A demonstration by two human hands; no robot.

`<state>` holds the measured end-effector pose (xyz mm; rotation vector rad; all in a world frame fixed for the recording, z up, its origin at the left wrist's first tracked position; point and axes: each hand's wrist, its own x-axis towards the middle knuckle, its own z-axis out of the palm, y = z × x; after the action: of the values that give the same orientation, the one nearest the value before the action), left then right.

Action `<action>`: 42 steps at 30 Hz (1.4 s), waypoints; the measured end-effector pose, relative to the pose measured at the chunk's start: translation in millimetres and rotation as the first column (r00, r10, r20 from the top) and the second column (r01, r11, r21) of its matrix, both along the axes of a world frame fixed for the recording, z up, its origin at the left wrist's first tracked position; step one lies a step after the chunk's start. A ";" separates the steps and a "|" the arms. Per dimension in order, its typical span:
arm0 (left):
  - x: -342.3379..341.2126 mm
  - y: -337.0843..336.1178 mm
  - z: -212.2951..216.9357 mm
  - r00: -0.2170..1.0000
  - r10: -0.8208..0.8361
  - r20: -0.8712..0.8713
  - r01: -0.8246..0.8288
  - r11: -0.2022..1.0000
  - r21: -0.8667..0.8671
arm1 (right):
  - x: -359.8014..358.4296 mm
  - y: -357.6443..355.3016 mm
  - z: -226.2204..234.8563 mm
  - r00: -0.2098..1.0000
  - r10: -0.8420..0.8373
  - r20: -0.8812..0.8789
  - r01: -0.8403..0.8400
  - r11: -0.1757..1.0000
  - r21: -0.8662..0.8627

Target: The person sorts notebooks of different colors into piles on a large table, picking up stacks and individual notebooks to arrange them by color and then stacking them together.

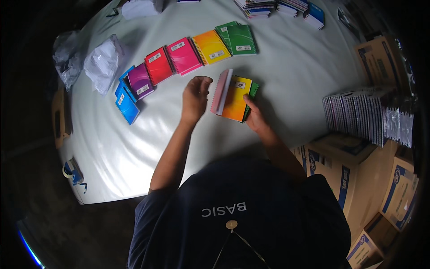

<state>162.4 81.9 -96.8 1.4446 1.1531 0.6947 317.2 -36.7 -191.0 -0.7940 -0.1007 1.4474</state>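
My right hand [256,115] grips a small stack of spiral notebooks at its right side, thumb on top. A yellow-orange notebook [237,99] lies over a green one [254,91]. At the stack's left, a pink notebook [220,93] is tilted up, its white page edges showing. Just left of it, my left hand [195,99] is raised with curled fingers, apart from the stack and with nothing visible in it. Beyond both hands, spiral notebooks lie in an arc by colour: blue [127,107], purple [140,81], red [159,67], pink [184,56], yellow [212,48] and green [242,39].
Crumpled white plastic [104,62] and a clear bag [68,60] lie at the left. A tape dispenser [72,171] sits by the left edge. More notebook stacks [255,8] stand at the back. On the right are wrapped notebooks [354,117] and cardboard boxes [367,168].
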 end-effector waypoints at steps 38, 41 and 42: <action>-17.5 29.8 7.3 0.930 0.214 -0.298 0.190 0.413 0.891 | -1.0 0.8 20.7 0.990 -0.019 0.142 0.028 0.997 -0.065; -15.3 -52.7 -10.3 0.850 -0.133 -0.510 0.508 0.464 0.725 | -2.1 3.6 17.9 0.999 0.006 0.051 -0.006 1.000 -0.002; -8.8 -67.3 -9.4 0.780 -0.221 -0.585 0.615 0.443 0.653 | -1.9 5.1 19.7 0.994 0.049 0.097 -0.041 0.996 -0.078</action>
<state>153.6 14.6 -106.2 2.7227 0.6555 0.5690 315.3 -31.6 -171.3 -0.9309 -0.1401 1.4617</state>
